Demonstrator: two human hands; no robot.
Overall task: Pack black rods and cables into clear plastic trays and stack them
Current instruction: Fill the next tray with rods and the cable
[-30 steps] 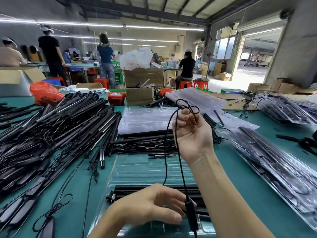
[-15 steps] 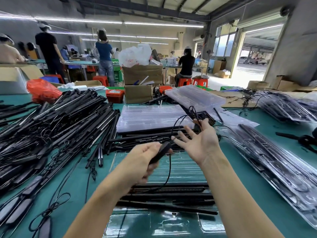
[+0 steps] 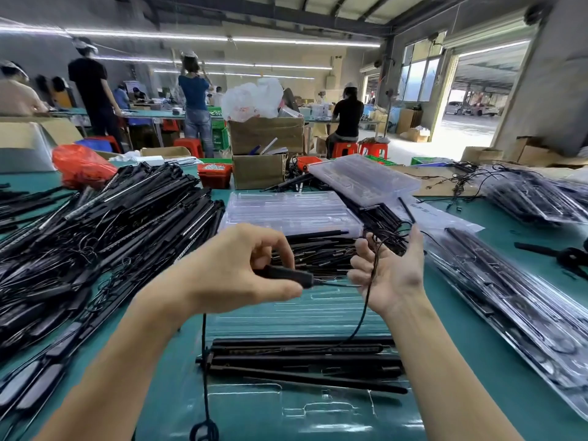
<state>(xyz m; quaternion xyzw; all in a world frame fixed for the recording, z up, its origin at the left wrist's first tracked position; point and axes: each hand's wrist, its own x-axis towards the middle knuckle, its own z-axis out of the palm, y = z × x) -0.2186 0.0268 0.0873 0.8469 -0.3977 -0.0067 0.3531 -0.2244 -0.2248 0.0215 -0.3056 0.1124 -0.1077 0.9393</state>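
Head view, left hand (image 3: 229, 268) fingers pinching cable (image 3: 366, 300), right hand (image 3: 389, 272) spread.

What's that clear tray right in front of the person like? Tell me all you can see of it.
The clear tray is thin, see-through moulded plastic with ribbed slots and shaped pockets, lying flat on the green table. Several black rods lie lengthwise across its middle; a thin cable rises from them. Neither hand touches it.
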